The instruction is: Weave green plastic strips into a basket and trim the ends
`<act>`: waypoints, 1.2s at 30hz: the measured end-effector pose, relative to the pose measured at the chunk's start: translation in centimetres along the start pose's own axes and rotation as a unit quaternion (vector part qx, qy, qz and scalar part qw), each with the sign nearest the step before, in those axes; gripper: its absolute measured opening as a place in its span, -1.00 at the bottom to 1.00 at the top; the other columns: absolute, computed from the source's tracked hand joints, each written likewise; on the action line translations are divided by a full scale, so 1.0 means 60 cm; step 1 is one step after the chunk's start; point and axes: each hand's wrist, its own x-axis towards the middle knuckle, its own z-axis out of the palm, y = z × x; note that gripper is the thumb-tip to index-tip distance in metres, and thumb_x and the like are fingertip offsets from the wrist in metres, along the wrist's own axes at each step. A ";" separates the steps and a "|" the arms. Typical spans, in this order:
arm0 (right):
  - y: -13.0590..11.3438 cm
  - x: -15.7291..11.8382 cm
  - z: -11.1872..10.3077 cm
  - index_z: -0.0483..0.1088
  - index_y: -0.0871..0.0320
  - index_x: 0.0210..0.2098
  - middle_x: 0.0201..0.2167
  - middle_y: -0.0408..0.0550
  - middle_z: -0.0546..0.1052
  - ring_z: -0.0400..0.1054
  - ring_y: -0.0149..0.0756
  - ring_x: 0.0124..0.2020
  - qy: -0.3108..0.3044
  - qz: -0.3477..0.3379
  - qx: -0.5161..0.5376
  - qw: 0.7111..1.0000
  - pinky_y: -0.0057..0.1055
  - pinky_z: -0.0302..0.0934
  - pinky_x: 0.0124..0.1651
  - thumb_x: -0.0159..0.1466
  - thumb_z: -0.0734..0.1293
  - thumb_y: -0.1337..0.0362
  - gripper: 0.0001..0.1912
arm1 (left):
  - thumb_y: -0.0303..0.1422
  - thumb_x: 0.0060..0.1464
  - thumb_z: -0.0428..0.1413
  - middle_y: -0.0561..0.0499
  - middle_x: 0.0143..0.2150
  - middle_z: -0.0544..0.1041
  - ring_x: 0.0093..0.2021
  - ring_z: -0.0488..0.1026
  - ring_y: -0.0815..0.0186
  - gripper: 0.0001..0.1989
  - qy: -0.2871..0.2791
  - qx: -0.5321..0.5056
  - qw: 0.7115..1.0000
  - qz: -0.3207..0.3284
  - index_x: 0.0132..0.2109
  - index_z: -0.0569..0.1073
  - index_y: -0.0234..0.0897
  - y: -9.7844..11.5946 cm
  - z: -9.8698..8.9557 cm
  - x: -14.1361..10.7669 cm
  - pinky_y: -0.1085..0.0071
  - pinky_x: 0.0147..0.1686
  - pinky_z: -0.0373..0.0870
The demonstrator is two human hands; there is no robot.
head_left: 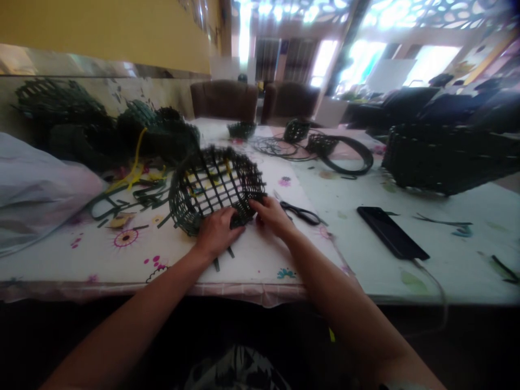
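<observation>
A dark green woven basket (244,187) with an open lattice base lies tilted on the flowered tablecloth, and loose strip ends stick out from its near edge. My left hand (218,232) is closed on the basket's near rim, thumb toward the right. At the right end of the same rim, my right hand (273,215) pinches the weave with its fingertips. Its lower fingers are partly hidden. Black-handled scissors (303,212) rest on the table just right of my right hand.
A phone (392,233) with a cable lies right. Behind it stands a large dark basket (447,160). Small baskets, coiled strips (351,157) and wire lie at the back. On the left are a white plastic bag (36,189), yellow and green scraps, and piled dark baskets (154,130).
</observation>
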 end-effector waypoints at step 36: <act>0.005 0.010 0.021 0.29 0.14 -0.42 -0.63 -0.25 0.40 0.25 -0.44 -0.69 0.176 -0.016 0.373 0.911 -0.50 0.08 -0.68 0.02 0.37 0.22 -0.81 | -0.31 0.20 0.09 0.01 -0.40 0.52 -0.43 0.44 0.39 -0.84 0.104 -0.245 0.960 0.091 -0.21 0.51 -0.29 0.031 -0.026 -0.025 0.45 -0.36 0.38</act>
